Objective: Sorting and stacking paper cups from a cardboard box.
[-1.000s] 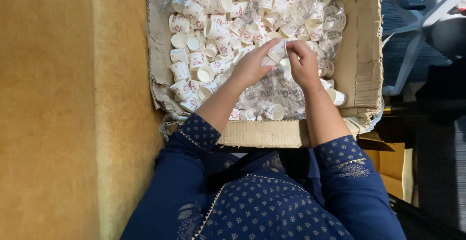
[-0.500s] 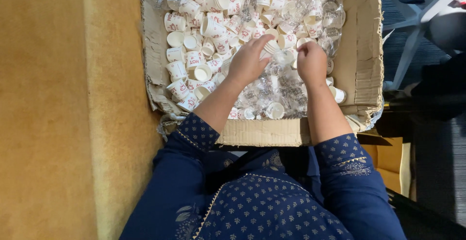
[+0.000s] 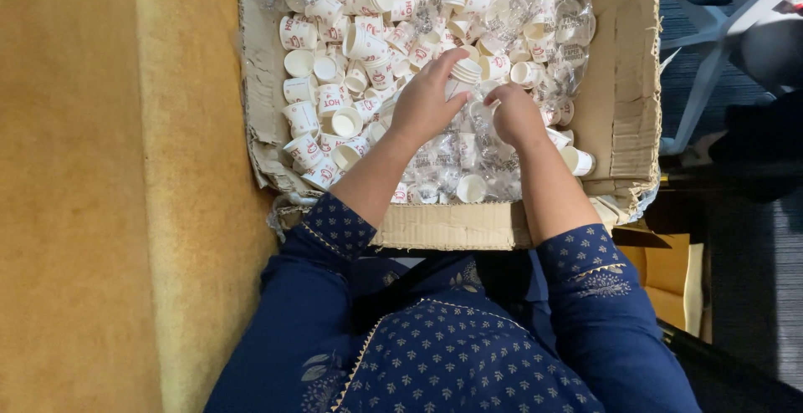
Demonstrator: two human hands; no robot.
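Both my hands are inside a large cardboard box (image 3: 619, 104) filled with small white paper cups with red print (image 3: 322, 99). My left hand (image 3: 422, 104) grips a short stack of nested cups (image 3: 462, 74), fingers wrapped around its rim. My right hand (image 3: 514, 116) is just to the right of it, fingers curled down among the cups and clear plastic wrap (image 3: 456, 158); what it holds is hidden. My dark blue patterned sleeves (image 3: 335, 229) reach over the box's near wall.
The box sits on a tan surface (image 3: 109, 187) that stretches to the left. Right of the box are a white chair base (image 3: 711, 28) on dark carpet and a smaller brown carton (image 3: 669, 271). Loose cups fill the box's left half.
Both hands have shifted slightly within the box. The left hand now shows a stack of cups in its fingertips; the right hand has curled lower into the pile.
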